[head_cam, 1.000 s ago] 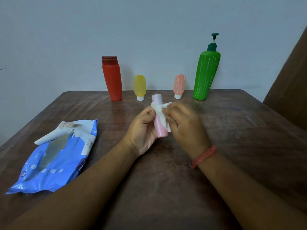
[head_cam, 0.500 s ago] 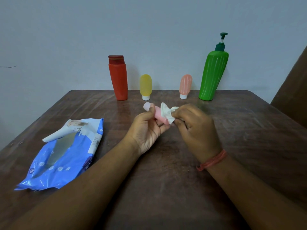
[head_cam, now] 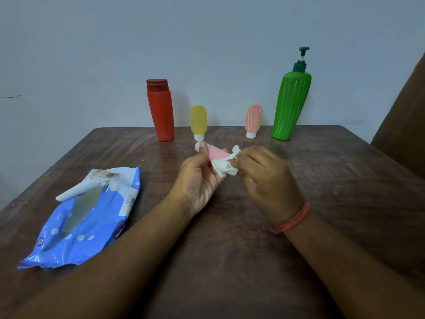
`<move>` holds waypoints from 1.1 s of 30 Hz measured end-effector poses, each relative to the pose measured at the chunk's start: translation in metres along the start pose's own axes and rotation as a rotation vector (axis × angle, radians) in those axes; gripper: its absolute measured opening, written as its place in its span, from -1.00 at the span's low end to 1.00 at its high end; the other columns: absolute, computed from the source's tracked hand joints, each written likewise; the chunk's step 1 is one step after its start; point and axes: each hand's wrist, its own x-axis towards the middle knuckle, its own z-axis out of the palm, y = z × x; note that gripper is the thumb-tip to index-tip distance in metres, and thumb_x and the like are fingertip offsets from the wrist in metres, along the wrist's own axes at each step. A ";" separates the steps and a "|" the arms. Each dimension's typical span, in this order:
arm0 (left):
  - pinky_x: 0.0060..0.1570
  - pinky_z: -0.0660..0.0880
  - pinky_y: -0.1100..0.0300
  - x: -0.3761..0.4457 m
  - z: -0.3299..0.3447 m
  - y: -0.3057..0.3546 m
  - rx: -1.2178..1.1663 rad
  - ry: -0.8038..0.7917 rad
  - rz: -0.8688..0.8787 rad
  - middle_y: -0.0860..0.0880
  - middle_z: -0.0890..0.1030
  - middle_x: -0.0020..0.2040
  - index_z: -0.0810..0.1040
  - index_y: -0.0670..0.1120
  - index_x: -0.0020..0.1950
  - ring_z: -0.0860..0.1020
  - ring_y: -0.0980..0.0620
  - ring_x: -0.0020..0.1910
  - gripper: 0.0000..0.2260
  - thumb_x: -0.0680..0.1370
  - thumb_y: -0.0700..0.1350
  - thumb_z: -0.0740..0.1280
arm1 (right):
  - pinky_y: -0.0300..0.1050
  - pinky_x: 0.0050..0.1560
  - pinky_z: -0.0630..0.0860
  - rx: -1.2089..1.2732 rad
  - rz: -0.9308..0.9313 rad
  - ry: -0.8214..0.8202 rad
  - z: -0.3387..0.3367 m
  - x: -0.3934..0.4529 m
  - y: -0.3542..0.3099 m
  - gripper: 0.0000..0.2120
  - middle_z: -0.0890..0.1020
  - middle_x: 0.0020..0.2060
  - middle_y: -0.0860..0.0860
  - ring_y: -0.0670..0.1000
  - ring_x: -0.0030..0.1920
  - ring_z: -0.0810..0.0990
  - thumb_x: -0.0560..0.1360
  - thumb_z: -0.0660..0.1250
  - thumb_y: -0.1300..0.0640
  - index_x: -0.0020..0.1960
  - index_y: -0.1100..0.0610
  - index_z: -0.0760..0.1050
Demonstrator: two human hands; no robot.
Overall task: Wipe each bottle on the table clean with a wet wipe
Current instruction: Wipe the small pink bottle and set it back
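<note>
wipes pack (head_cam: 82,217) left of hands; bottles (head_cam: 199,122) behind.

Home room, worn wooden table (head_cam: 322,180), plain wall (head_cam: 92,54), toiletry bottles (head_cam: 291,107)

A dark brown wooden desk (head_cam: 322,180) fills the lower part of the view, its worn top streaked with pale scuffs and showing a dull sheen. Its far edge meets a plain, pale blue-grey wall (head_cam: 115,42) that is bare apart from a small dark mark at the far left (head_cam: 10,96). At the right edge a brown slanted panel (head_cam: 404,116), perhaps a door or furniture, rises beside the desk. The light is soft, dim and even
</note>
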 end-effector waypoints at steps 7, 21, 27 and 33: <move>-0.25 0.61 0.17 -0.002 0.000 -0.005 0.272 -0.035 0.030 -0.17 0.65 -0.03 0.36 -0.44 0.34 0.67 0.03 -0.25 -0.60 0.74 -0.11 0.02 | 0.04 -0.11 0.53 0.018 -0.067 -0.025 0.002 0.004 -0.010 -0.88 0.61 -0.13 0.12 0.14 -0.12 0.55 0.50 0.32 0.39 -0.07 0.28 0.63; -0.03 0.65 -0.15 -0.005 -0.005 0.004 0.189 -0.176 0.069 -0.26 0.59 0.02 0.35 -0.26 0.34 0.62 -0.18 -0.16 -0.55 0.56 0.00 0.25 | -0.20 -0.19 0.39 0.117 0.408 0.214 -0.002 -0.003 0.031 -0.94 0.56 -0.16 0.07 0.04 -0.16 0.55 0.45 0.42 0.35 -0.11 0.24 0.56; 0.17 0.55 -0.26 -0.003 -0.008 -0.005 0.456 -0.234 0.067 -0.23 0.59 0.23 0.39 -0.18 0.41 0.64 -0.23 0.09 -0.69 0.70 -0.12 0.10 | -0.02 -0.01 0.59 0.293 0.505 0.146 0.008 -0.009 0.024 -0.85 0.61 -0.05 -0.02 0.00 -0.04 0.62 0.47 0.42 0.36 0.01 0.21 0.62; 0.33 0.45 -0.21 -0.005 -0.011 -0.007 0.653 -0.301 0.120 -0.04 0.55 0.39 0.42 -0.04 0.45 0.50 -0.14 0.39 -0.66 0.70 -0.21 0.10 | -0.03 0.09 0.59 0.430 0.538 0.065 0.013 -0.007 0.014 -0.82 0.63 0.02 0.01 -0.05 0.05 0.62 0.53 0.39 0.32 0.11 0.19 0.63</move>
